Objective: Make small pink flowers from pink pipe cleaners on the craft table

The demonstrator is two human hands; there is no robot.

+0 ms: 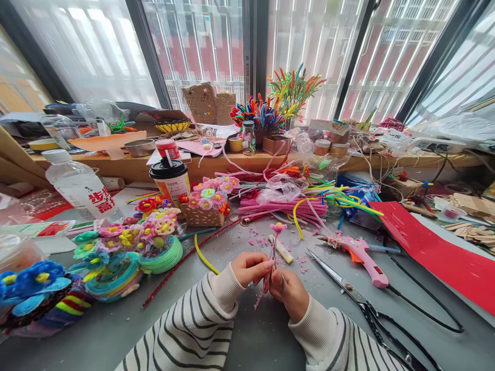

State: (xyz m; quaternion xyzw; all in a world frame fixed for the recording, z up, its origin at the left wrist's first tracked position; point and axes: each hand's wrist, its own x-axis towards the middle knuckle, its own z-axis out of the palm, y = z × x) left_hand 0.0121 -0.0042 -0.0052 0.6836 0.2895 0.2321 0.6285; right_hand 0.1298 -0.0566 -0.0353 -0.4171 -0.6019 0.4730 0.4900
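Note:
My left hand [251,269] is closed on the fuzzy stem of a pink pipe-cleaner flower [278,228]. The flower head, with a yellow centre, points up and away from me, and the stem's lower end hangs below my fingers. Close against it, my right hand [288,291] is closed round small metal scissors [275,250]; their narrow blades stand upright along the stem, and the fingers hide most of the handle. Pink fluff clippings [255,239] lie scattered over the grey table [255,340]. Just beyond my hands lies a short pale stick with a printed label [281,249].
Large black-handled scissors [348,288] and a pink glue gun [359,255] with its cord lie at right, beside red sheet material [436,252]. Pipe-cleaner flower baskets [160,257] and a water bottle [79,185] stand left. Bundled pipe cleaners [278,206] lie ahead.

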